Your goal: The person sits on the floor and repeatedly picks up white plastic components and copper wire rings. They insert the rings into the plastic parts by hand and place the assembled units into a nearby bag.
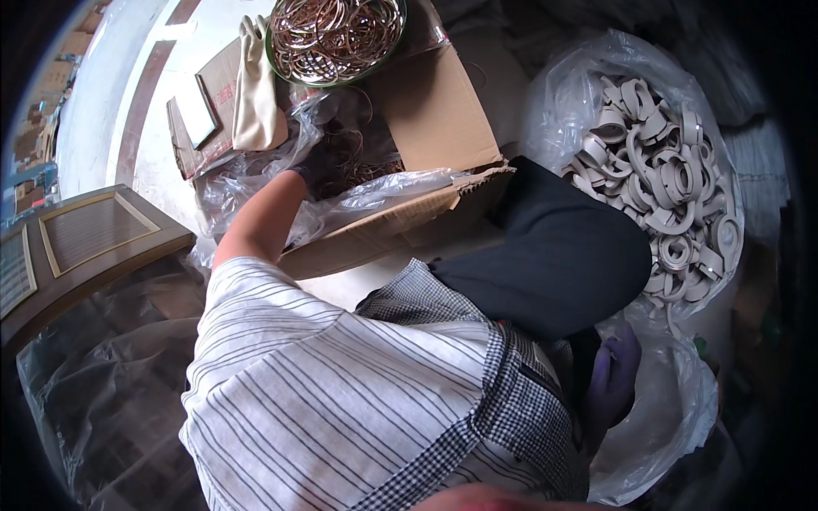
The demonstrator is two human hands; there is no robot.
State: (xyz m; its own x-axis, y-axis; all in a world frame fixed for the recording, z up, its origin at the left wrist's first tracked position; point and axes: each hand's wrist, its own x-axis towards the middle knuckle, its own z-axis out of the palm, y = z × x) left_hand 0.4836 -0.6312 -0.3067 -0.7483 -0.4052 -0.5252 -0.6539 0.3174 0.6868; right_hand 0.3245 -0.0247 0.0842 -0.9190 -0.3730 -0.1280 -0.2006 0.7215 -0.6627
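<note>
My left arm reaches into an open cardboard box (439,115) lined with clear plastic. My left hand (317,170), in a dark glove, is down among thin copper-coloured rings (362,162); shadow hides its fingers. By my right hip, my right hand (615,375) wears a purple glove. Its fingers look stretched out, the thumb apart, and nothing shows in it. It hangs beside an open clear plastic bag (660,426). A green-rimmed bowl (274,60) heaped with shiny copper-coloured rings (336,34) stands at the box's far side.
A pale glove (256,102) and a white rectangular piece (195,111) lie on the box's left flap. At right, a big clear bag (554,111) holds many pale grey curved bands (669,179). A panelled wooden piece (102,234) and plastic sheeting (111,375) are at left.
</note>
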